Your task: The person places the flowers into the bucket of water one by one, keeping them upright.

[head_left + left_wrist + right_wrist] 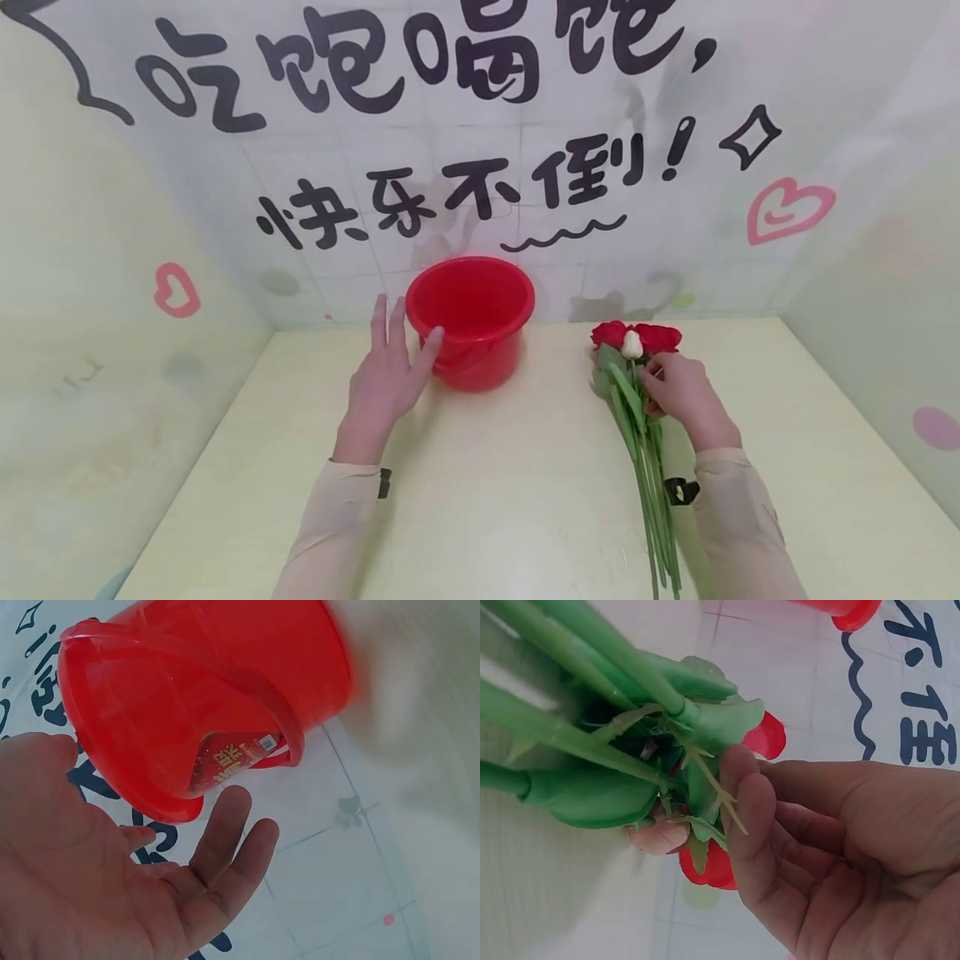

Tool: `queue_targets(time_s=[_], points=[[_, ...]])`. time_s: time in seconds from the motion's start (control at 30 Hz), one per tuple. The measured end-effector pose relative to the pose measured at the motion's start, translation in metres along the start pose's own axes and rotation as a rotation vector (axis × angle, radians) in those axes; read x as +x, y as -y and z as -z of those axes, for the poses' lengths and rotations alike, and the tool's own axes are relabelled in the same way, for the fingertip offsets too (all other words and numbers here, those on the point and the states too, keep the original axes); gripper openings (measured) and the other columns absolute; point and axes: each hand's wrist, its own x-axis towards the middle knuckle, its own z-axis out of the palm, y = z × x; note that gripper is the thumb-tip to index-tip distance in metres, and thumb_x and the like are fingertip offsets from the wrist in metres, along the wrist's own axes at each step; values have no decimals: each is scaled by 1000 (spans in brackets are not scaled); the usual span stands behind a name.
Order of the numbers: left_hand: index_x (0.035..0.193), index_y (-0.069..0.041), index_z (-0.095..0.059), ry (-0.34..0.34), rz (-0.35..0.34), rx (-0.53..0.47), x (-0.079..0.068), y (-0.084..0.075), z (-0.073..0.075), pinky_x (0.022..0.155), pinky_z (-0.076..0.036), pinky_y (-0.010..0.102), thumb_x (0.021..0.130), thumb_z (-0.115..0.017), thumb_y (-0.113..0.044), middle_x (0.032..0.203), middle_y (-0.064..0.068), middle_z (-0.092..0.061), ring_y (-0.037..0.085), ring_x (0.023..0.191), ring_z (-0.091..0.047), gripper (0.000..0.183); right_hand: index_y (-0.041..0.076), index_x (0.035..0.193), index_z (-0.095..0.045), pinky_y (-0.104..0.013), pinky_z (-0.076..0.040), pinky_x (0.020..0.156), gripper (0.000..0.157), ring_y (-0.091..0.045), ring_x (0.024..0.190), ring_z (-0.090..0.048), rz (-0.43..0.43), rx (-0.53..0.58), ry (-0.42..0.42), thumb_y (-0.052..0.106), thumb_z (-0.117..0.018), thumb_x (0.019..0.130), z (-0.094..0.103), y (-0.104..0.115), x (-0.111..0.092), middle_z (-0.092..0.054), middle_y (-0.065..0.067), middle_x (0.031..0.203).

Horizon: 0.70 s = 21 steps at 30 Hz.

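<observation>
A red plastic bucket (480, 367) stands upright near the back wall, its handle hanging at the side and a gold-lettered label (232, 759) on it. My left hand (382, 379) is spread beside its left side, the thumb near the rim; in the left wrist view the fingers are extended and hold nothing. To the right lies a bunch of flowers (637, 417) with long green stems, red blooms (660, 337) and a white tulip (632, 344). My right hand (684, 396) pinches a flower just below the blooms with thumb and index finger; leaves partly hide the exact grip.
The pale table (495, 500) meets a white back wall (360, 283) printed with black lettering and pink hearts. Side walls stand at left and right. The stems reach to the front edge of the head view.
</observation>
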Motion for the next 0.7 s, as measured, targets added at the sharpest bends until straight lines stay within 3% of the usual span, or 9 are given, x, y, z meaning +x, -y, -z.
queue_targets(time_s=[0.4,0.7], points=[[171,-17,-6,-2,-1,-16,2,-5,-6,78,-64,53,104,-40,-68,177,10,-3,37,96,-70,91,-4,91,-64,-30,-59,60,28,-19,59,-68,-43,-9,-16,20,-63,106,-4,1,3,-66,-11,75],[171,-16,-4,-3,-4,-23,2,-5,-10,78,-64,53,103,-42,-68,176,10,-6,37,98,-70,93,-4,93,-63,-30,-56,57,30,-18,54,-65,-58,2,-9,24,-63,106,-8,-2,4,-64,-11,71]])
